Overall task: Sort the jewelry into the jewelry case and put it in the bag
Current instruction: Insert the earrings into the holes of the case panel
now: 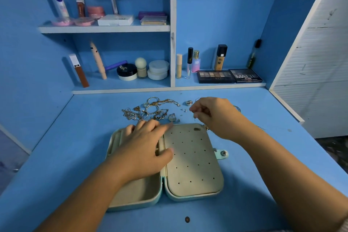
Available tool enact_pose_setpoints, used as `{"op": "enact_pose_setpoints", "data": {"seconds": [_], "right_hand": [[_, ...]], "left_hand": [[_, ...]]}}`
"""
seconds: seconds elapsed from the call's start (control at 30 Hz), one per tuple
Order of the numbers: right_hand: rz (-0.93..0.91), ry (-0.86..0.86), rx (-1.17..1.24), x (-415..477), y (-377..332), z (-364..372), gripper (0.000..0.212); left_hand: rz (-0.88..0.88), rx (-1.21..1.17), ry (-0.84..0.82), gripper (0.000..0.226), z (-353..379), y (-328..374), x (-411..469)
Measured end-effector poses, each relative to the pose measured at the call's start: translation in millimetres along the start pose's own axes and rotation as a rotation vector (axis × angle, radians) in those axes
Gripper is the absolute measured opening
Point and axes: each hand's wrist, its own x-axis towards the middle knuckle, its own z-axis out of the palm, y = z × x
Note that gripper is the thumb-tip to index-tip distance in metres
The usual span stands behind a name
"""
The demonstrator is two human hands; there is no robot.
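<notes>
The jewelry case (195, 158) lies opened flat in the middle of the tabletop (267, 171), somewhat nearer the near edge. Its right half is a pale panel dotted with small holes, and its left half is a tray of compartments. The left hand (143, 149) rests on the left half with fingers stretched out and lightly spread, holding nothing. Its forefinger reaches the case's far rim and its thumb lies over the hinge onto the holed panel. The right hand (214, 115) is just past the case's far right corner, fingers curled in, pinching a small metal piece (194, 117) too tiny to name. Just beyond the case's far edge sits the loose jewelry (150, 109), a tangle of gold chains, hoops and rings, with a single ring (188, 102) lying apart near the right hand. A snap tab (223, 153) sticks out from the case's right side. A small dark round spot (187, 219) marks the tabletop by the near edge. Behind the far edge rise blue shelves (105, 28) stocked with cosmetics, two eyeshadow palettes (216, 77) among them. The left hand and forearm hide most of the compartments.
</notes>
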Motion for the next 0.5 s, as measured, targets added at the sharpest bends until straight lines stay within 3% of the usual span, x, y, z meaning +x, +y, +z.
{"op": "enact_pose_setpoints", "data": {"seconds": [0.3,0.4,0.5], "right_hand": [[-0.069,0.033,0.061,-43,-9,17,0.013],[-0.224,0.143,-0.065,-47,-7,27,0.009],[-0.352,0.193,-0.221,-52,-5,34,0.02]], "left_hand": [[-0.037,-0.072,0.025,0.065,10,5,-10],[-0.029,-0.093,0.047,0.064,12,4,-10],[-0.024,-0.112,0.055,0.064,12,4,-11]]}}
